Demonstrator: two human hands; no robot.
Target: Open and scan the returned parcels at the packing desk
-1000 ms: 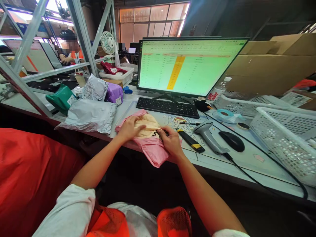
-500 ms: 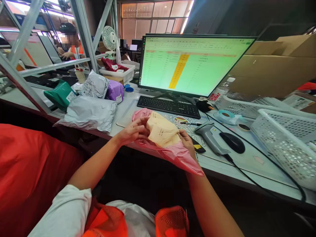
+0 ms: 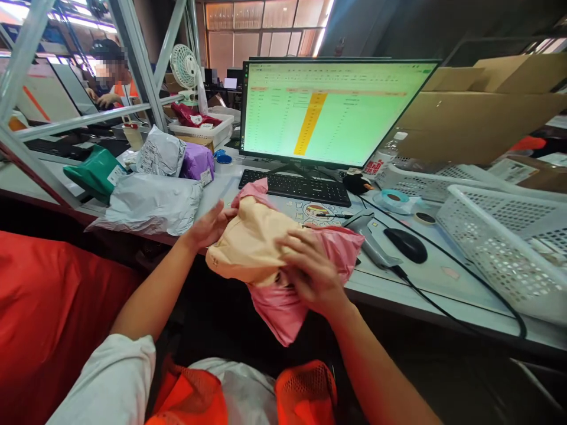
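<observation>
A crumpled pink plastic bag (image 3: 283, 316) is held over the desk's front edge, with a cream-coloured, soft-looking piece (image 3: 248, 236) bearing small dark print lying across it. I cannot tell whether the cream piece is cloth or film. At the upper left edge, my left hand (image 3: 212, 225) is closed on the bundle, its fingertips partly hidden. On the right side, my right hand (image 3: 312, 268) curls over the cream piece and pink bag, slightly blurred. A dark patch shows beside its fingers.
Grey (image 3: 148, 200), purple (image 3: 198, 162) and green parcels (image 3: 95, 173) lie left. Behind the bundle are a keyboard (image 3: 301, 188) and monitor (image 3: 328, 112). A barcode scanner (image 3: 372, 242), mouse (image 3: 405, 245), cable and white baskets (image 3: 500, 248) stand right. A co-worker (image 3: 113, 82) sits far left.
The cream piece has spread out and swung left and down. My left hand has shifted left; my right hand has come over the front of the bundle. The view has turned slightly right.
</observation>
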